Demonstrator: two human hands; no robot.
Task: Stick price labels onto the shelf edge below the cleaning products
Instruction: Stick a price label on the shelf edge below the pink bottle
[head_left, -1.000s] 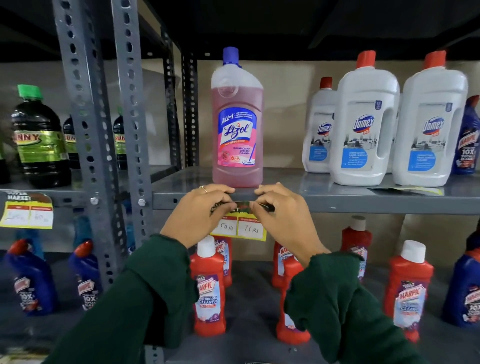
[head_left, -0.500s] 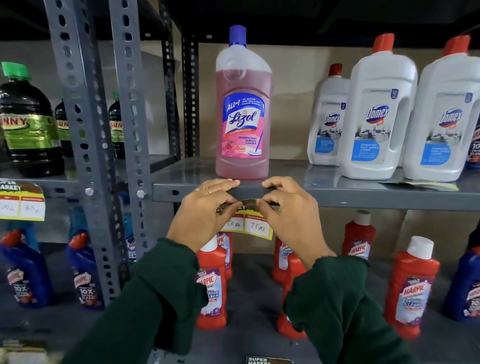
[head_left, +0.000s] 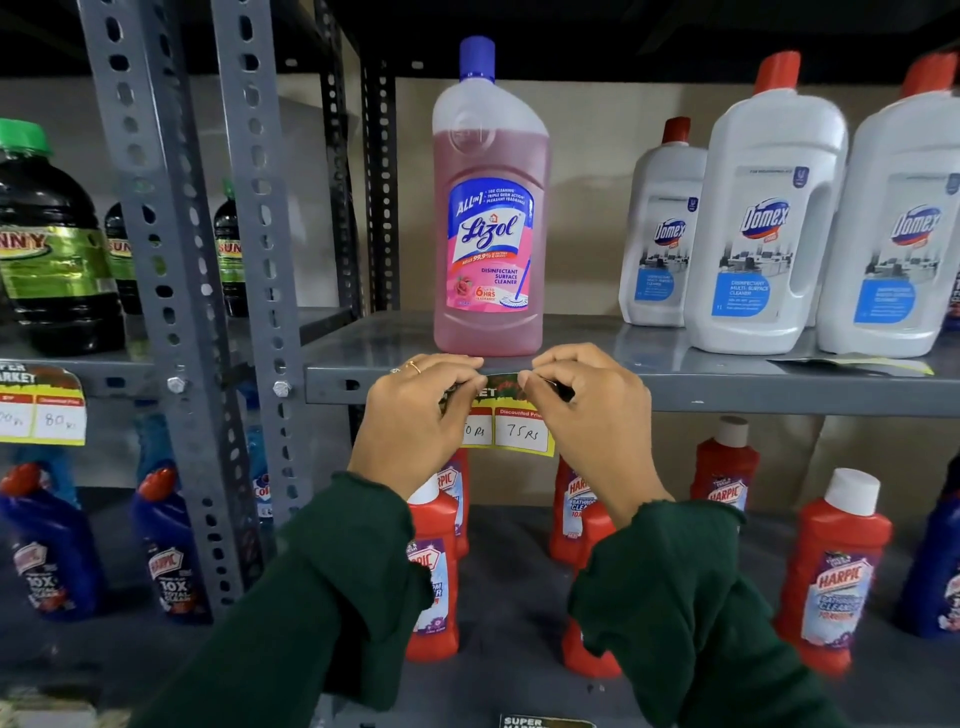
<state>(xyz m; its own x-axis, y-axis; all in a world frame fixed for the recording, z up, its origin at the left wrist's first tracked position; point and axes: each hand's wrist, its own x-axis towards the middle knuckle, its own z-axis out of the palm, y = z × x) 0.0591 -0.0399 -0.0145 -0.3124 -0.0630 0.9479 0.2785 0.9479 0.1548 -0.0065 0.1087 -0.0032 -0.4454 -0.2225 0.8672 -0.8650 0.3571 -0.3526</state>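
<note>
A yellow price label (head_left: 511, 426) with "75 Rs" handwritten on it lies against the grey shelf edge (head_left: 753, 397), directly below a pink Lizol bottle (head_left: 491, 218). My left hand (head_left: 415, 421) pinches the label's top left corner. My right hand (head_left: 592, 415) pinches its top right corner. Both hands press the label's dark top strip onto the shelf edge. The label's left half is hidden behind my left hand.
White Domex bottles (head_left: 769, 223) stand right of the Lizol. Red Harpic bottles (head_left: 836, 571) fill the shelf below, blue ones (head_left: 166, 551) at lower left. Another price label (head_left: 44, 410) hangs on the left shelf under dark green-capped bottles (head_left: 47, 244). Perforated uprights (head_left: 249, 260) divide the shelves.
The view has moved closer and slightly up. Both hands and the label have risen so the label's top strip now sits on the shelf edge.
</note>
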